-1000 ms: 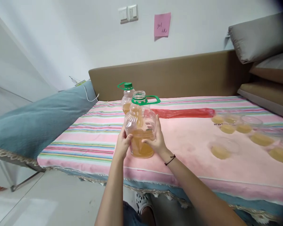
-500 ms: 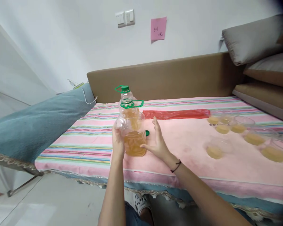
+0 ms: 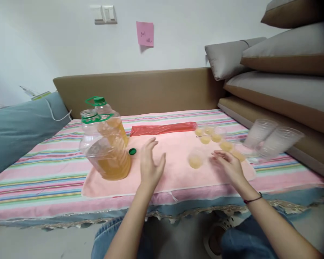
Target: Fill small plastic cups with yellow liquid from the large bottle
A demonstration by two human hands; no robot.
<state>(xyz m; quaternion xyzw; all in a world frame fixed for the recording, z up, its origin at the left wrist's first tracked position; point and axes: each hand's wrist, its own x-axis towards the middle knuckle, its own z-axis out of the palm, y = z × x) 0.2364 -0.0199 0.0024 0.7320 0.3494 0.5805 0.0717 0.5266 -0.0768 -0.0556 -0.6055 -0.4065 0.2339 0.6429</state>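
My left hand (image 3: 151,163) is open above the pink cloth (image 3: 175,180), fingers curved and nothing in them. To its left stands an uncapped jug (image 3: 110,163) of yellow liquid, its green cap (image 3: 132,151) lying beside it. Behind it is a second jug (image 3: 118,126) with its green cap on. My right hand (image 3: 229,165) hovers with fingers extended and nothing visibly held, to the right of a clear plastic cup (image 3: 196,160) holding some yellow liquid. Several similar cups (image 3: 216,136) stand farther back; my right hand partly covers the nearer ones.
A flat red plastic bag (image 3: 163,128) lies along the cloth's back edge. Two stacks of clear cups (image 3: 280,142) lean at the right, by piled cushions (image 3: 280,86). A brown backrest (image 3: 140,90) runs along the wall. The bed's front edge (image 3: 175,208) has lace trim.
Both hands have left the uncapped jug and moved right, the right one to the cups. The view has turned right, bringing the cup stacks and more cushions into sight.
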